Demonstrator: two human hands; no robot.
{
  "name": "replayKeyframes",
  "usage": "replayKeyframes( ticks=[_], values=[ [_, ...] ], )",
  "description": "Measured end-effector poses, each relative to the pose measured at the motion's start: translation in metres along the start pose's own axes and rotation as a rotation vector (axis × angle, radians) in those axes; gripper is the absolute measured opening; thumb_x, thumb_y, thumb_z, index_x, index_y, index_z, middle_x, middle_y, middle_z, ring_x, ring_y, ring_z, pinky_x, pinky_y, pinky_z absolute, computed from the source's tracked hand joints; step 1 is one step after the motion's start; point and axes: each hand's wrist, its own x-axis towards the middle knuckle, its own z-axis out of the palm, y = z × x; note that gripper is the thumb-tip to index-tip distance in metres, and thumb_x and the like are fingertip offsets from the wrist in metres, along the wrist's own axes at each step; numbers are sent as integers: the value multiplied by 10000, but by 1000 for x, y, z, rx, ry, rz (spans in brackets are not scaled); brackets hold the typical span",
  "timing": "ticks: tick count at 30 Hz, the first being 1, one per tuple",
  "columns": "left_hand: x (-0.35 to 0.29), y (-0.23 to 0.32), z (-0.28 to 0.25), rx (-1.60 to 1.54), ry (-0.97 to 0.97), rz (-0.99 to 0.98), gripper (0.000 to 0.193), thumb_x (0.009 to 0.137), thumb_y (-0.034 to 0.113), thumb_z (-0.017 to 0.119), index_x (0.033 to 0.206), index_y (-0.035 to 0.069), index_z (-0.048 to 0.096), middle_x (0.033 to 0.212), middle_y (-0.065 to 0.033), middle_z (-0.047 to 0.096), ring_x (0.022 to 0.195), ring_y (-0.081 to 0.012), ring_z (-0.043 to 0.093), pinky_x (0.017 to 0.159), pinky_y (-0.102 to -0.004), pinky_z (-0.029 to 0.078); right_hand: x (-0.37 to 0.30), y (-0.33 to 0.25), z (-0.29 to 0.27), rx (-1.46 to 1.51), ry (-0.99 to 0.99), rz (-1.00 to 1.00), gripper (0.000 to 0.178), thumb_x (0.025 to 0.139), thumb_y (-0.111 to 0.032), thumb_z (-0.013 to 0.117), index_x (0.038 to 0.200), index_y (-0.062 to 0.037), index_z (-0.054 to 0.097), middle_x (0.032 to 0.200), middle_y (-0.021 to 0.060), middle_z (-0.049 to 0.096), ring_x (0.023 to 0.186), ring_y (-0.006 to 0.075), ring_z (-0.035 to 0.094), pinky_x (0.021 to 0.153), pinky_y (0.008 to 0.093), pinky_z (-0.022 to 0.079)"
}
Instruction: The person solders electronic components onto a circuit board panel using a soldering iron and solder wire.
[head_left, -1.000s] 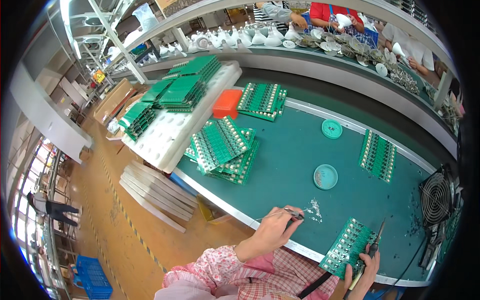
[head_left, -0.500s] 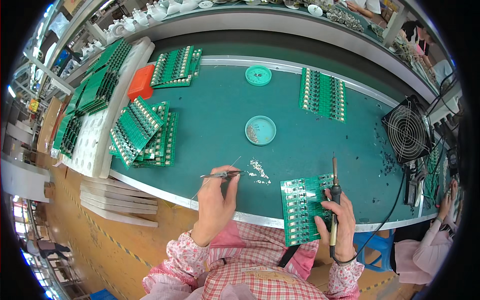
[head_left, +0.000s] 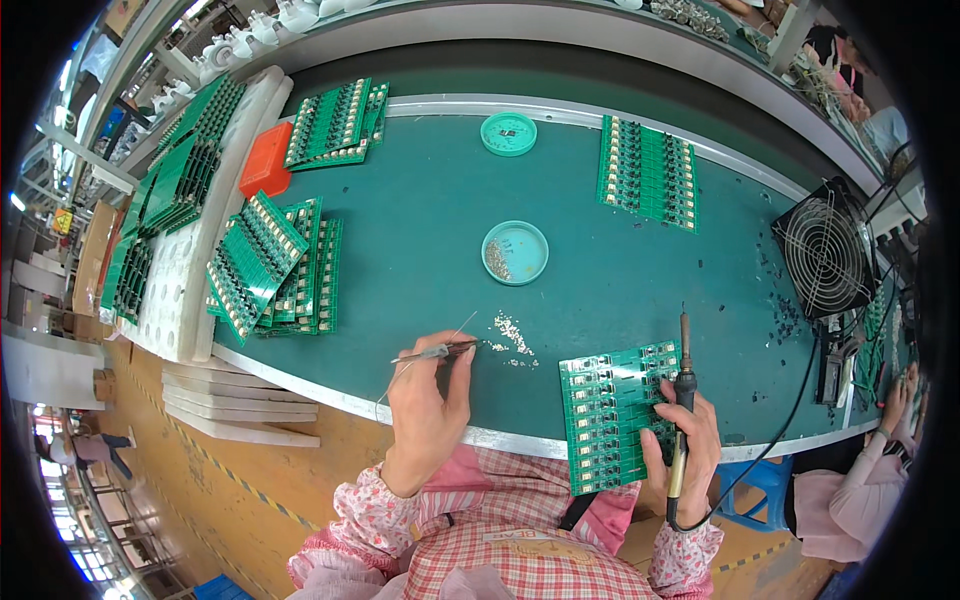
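My left hand pinches a pair of tweezers, its tips beside a scatter of tiny pale components on the mat. A thin solder wire also runs through these fingers. My right hand is closed round a soldering iron, which stands nearly upright with its tip pointing away from me. Next to that hand, a green circuit board with rows of small parts overhangs the table's front edge. My right thumb lies at its right side; whether it grips the board I cannot tell.
Stacked circuit boards lie at left, near a red box and a white foam tray. Two round teal dishes sit mid-table. Another board and a black fan are at right. A co-worker's hand shows far right.
The view has shifted slightly, so the table things sit a little higher and farther left. My right hand and the iron have moved slightly right; the left hand keeps its tweezers near the components.
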Motion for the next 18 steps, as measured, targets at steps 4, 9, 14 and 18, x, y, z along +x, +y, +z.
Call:
replayKeyframes(
  ticks=[4,9,14,18],
  values=[
    [-1,-2,1,10,27,18,130,852,-23,692,973,11,658,1011,-91,694,797,-285,613,726,-369,483,0,-1,1,-8,-4,0,360,732,-24,773,1065,-47,638,1155,198,685,1105,390,634,1021,505,460],
    [1,0,0,62,3,63,113,883,-14,674,991,3,648,998,-91,690,805,-262,630,734,-347,492,0,-2,-1,4,3,3,371,720,-7,778,1063,-44,639,1156,197,683,1111,393,630,1007,494,472],
    [3,2,0,130,-11,149,92,918,-3,651,1009,-6,636,990,-99,684,818,-236,644,749,-333,509,4,-2,-1,-15,16,-23,383,711,0,786,1064,-43,643,1157,191,683,1114,389,628,999,481,481],
    [3,15,6,-15,-33,118,129,873,-28,677,994,3,644,988,-100,688,817,-263,646,737,-356,502,9,-6,-2,-33,3,-33,400,704,-8,800,1076,-39,656,1161,180,682,1105,378,625,991,477,486]
  ],
)
